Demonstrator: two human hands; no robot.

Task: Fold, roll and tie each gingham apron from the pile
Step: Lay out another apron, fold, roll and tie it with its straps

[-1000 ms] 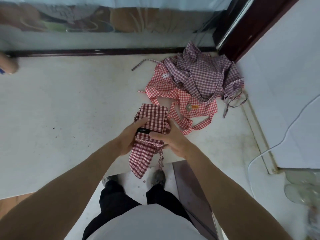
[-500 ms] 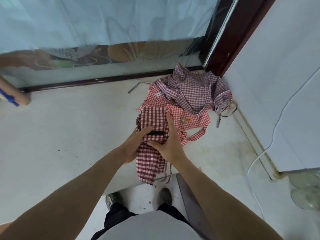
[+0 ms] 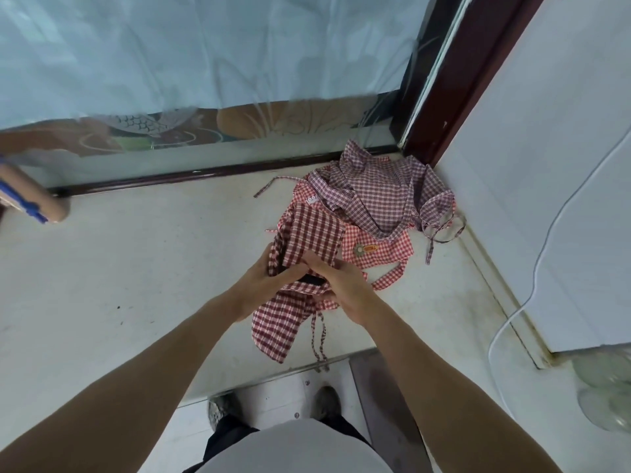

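A dark red gingham apron [image 3: 309,238], folded into a long strip, lies on the white tabletop [image 3: 143,278] near its front edge. My left hand [image 3: 264,279] grips its left side at the middle and my right hand [image 3: 341,285] holds the right side; a small black object [image 3: 312,279] shows between them. The strip's near end and its ties [image 3: 319,339] hang toward the table edge. Behind it lies the pile: a bright red gingham apron [image 3: 379,249] with a flower badge and a purple gingham apron [image 3: 379,196] on top.
A white wall [image 3: 546,165] with a white cable [image 3: 546,247] closes the right side. A glass pane with a dark frame [image 3: 205,174] runs along the back. A cardboard tube [image 3: 30,196] lies at the far left. My shoes [image 3: 324,402] stand on the floor below.
Both hands have moved the folded apron away from me, up against the pile, and the far end now stands raised. My view has tilted upward.
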